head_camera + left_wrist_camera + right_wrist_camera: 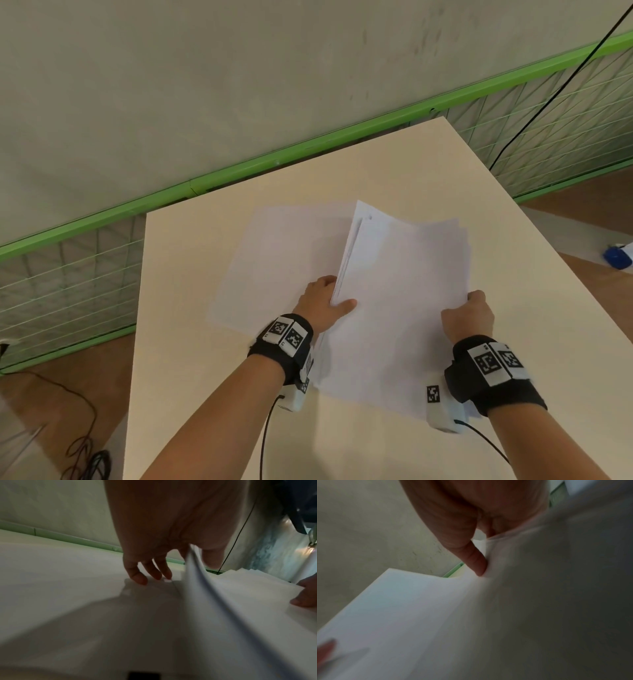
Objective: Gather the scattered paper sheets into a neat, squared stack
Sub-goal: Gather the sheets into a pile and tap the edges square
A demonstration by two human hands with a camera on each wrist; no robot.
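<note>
A bundle of white paper sheets (400, 291) is lifted off the beige table (394, 164) at its left side, its edges uneven and fanned at the far end. My left hand (337, 294) pinches the bundle's left edge, thumb on top and fingers underneath. In the left wrist view the sheet edges (199, 577) run between the thumb and the fingers (140, 577), whose tips touch the paper below. My right hand (466, 305) grips the bundle's right edge, and its thumb (477, 563) presses on the top sheet (402, 608). More white sheets (281, 257) lie flat on the table, left of the bundle and partly under it.
A green mesh fence (239, 168) runs behind the table's far edge. A black cable (548, 99) hangs at the right. On the floor are a blue-and-white object (616, 257) to the right and coiled cables (89, 459) at the lower left. Bare tabletop surrounds the papers.
</note>
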